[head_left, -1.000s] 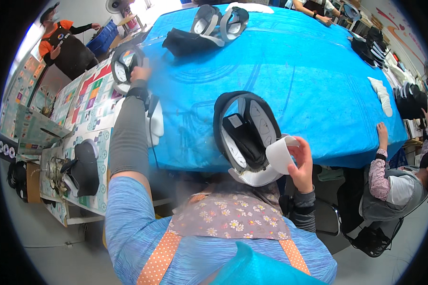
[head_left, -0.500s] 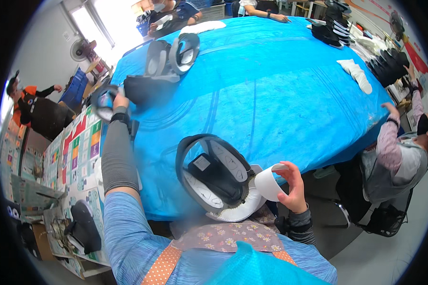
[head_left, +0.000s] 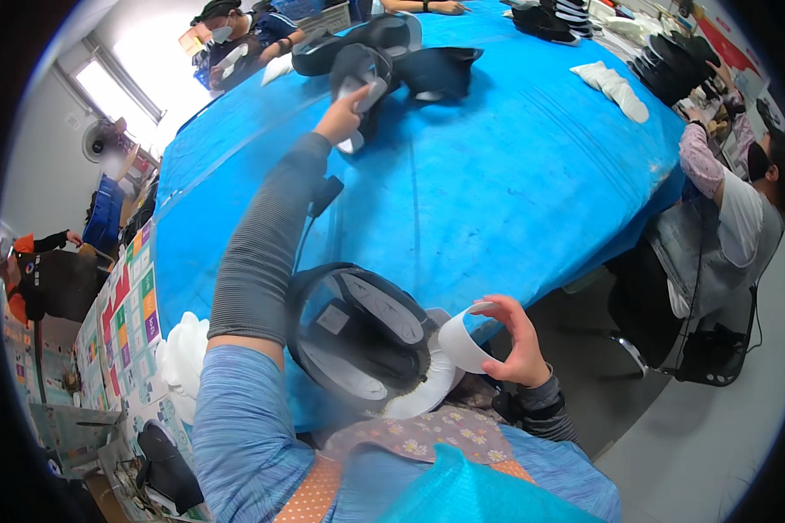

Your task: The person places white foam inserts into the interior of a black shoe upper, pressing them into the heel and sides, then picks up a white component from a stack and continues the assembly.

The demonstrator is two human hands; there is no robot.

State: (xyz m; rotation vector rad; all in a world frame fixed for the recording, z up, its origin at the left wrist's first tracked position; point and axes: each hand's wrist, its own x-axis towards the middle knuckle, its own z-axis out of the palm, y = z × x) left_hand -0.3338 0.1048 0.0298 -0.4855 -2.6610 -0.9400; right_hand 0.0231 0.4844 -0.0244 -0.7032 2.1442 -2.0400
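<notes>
An upturned black cap (head_left: 351, 324) with pale inner panels lies at the table's near edge, against my body. A white padded piece (head_left: 416, 399) curves along its lower right rim. My right hand (head_left: 519, 344) pinches a white curved strip (head_left: 463, 343) beside that rim, thumb below and fingers above. My left arm reaches far forward over the blue-covered table (head_left: 515, 174). There my left hand (head_left: 344, 118) is closed on a black cap (head_left: 354, 65) with a pale inner part; motion blurs it. My thumb is hidden.
More black caps (head_left: 436, 71) lie around my left hand. White fabric pieces (head_left: 610, 90) lie at the far right, near stacked black caps (head_left: 672, 65). White cloth (head_left: 183, 357) hangs by my left elbow. Co-workers sit at the far left, far edge and right.
My left hand has swung from the table's left edge forward and right to the pile, carrying the black cap. My right hand still holds the white strip. The whole view has turned.
</notes>
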